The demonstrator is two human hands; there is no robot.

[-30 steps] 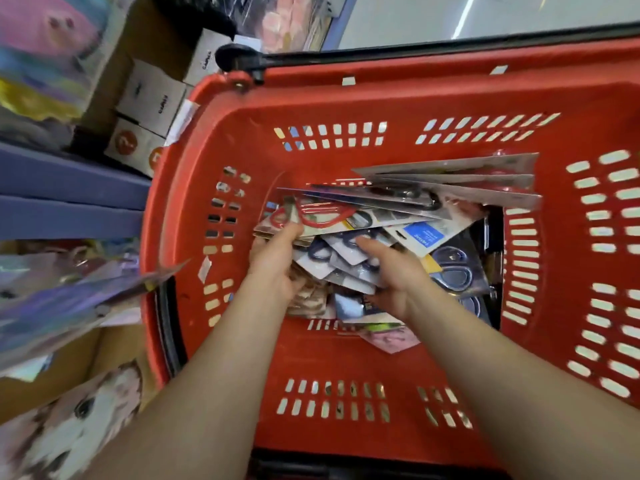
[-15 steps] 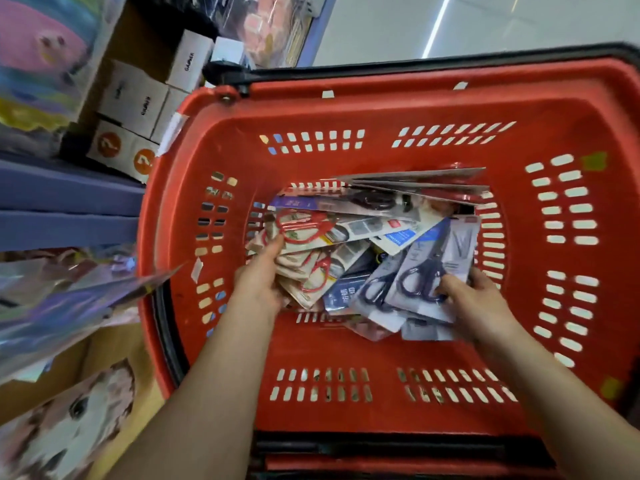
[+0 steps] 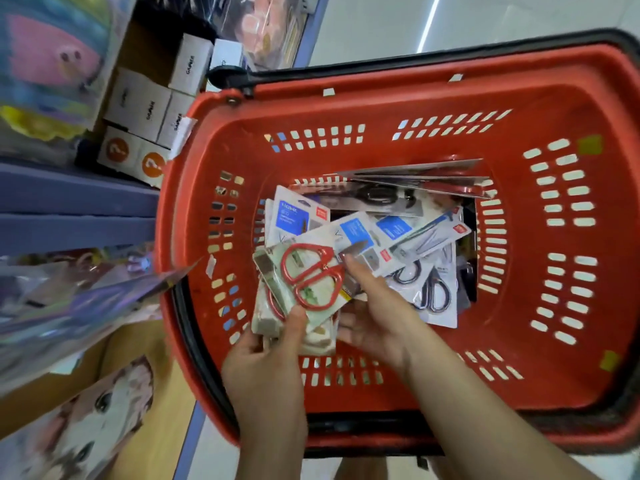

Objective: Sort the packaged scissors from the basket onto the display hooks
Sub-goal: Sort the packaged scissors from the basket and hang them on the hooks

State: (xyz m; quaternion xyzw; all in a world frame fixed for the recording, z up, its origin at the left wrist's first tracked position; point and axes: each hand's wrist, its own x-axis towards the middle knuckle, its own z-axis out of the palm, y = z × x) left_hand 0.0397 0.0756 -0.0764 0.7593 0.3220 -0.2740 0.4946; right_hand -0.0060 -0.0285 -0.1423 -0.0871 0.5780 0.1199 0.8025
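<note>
Red-handled scissor packs point(image 3: 304, 282) sit stacked in my left hand point(image 3: 266, 362) — thumb and fingers clamped on the lower edge, low inside the basket point(image 3: 415, 109). Right hand point(image 3: 377, 320) fingers loosely apart, index touching the loose pile point(image 3: 398, 237). I'd square the stack — one type only — before lifting.

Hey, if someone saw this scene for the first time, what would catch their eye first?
The big red plastic shopping basket fills the middle of the view. Inside it, at the left of the pile, the left hand grips a stack of carded scissors with bright red handles, the right hand touching packs beside it. Black-handled scissors in packs lie to the right.
</note>
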